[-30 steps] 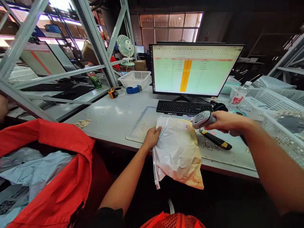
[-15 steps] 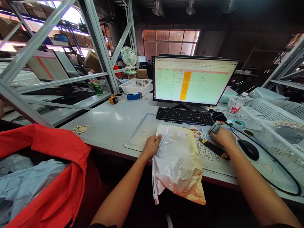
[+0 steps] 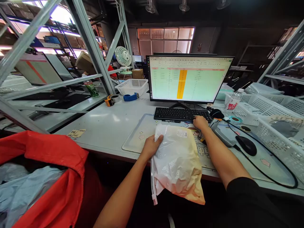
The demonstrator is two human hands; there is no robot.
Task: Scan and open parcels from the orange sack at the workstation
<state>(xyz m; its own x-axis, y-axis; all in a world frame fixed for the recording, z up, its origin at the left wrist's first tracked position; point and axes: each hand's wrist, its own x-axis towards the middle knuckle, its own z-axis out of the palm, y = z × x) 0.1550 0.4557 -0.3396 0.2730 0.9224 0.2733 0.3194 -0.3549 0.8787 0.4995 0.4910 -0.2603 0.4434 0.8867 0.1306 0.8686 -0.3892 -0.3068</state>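
My left hand (image 3: 152,146) is closed on the left edge of a zip-lock plastic bag (image 3: 177,161), thumb on top. The bag is frosted white, with yellowish contents showing on its right side and a small printed label near the top. It hangs partly over the desk's front edge, its zip slider at the lower left corner. My right hand (image 3: 201,123) rests at the right front of the black keyboard (image 3: 173,113), holding nothing, its fingertips partly hidden. Just right of it, a grey barcode scanner (image 3: 220,133) lies on the desk mat with its cable trailing right.
A monitor (image 3: 190,79) with a spreadsheet stands behind the keyboard. Right of the scanner are a black mouse (image 3: 246,145), a bottle (image 3: 234,100) and white baskets (image 3: 280,136). A red sack (image 3: 78,155) with grey plastic stands at left. A box cutter is mostly hidden under my right forearm.
My right hand has let go of the barcode scanner, leaving it on the mat, and has moved left to the keyboard. My left hand still holds the bag. The view has shifted slightly.
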